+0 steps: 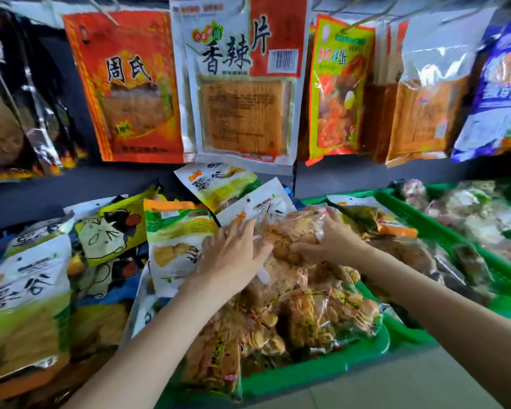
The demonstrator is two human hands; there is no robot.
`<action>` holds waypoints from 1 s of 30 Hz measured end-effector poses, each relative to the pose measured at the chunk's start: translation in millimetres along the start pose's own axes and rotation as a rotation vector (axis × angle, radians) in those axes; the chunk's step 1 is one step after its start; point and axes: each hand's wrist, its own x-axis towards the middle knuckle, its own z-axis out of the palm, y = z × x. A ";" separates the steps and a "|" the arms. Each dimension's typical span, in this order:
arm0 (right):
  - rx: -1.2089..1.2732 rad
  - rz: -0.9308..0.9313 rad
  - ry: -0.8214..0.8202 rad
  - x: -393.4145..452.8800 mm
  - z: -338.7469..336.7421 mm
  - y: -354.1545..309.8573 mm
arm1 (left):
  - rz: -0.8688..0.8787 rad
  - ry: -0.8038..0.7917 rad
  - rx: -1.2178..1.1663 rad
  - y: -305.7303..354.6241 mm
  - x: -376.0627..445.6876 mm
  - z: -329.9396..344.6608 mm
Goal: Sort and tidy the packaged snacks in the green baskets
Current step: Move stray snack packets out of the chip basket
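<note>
Clear plastic bags of brown fried snacks (292,305) fill the near green basket (322,370), and the top bag (289,231) sits at its far end between both hands. The left hand (236,252) lies flat on that bag with straight fingers, a wide grip holding nothing, while the right hand (328,240) pinches its right side in a narrow grip, thumb below, fingers on top. 2 further green baskets (443,231) stand to the right, printed packets (174,240) are stacked to the left, and packets (242,84) hang above.
</note>
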 end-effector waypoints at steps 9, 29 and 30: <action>0.213 -0.045 0.055 9.3 -4.1 -6.5 | 0.270 -0.697 0.272 -20.1 -31.7 -29.6; -0.169 -0.174 0.106 -3.8 33.7 -22.6 | 0.145 -0.026 0.368 -23.7 -13.7 27.0; -0.200 -0.164 0.085 0.6 30.4 -25.3 | 0.140 -0.037 0.332 -23.6 -13.5 26.1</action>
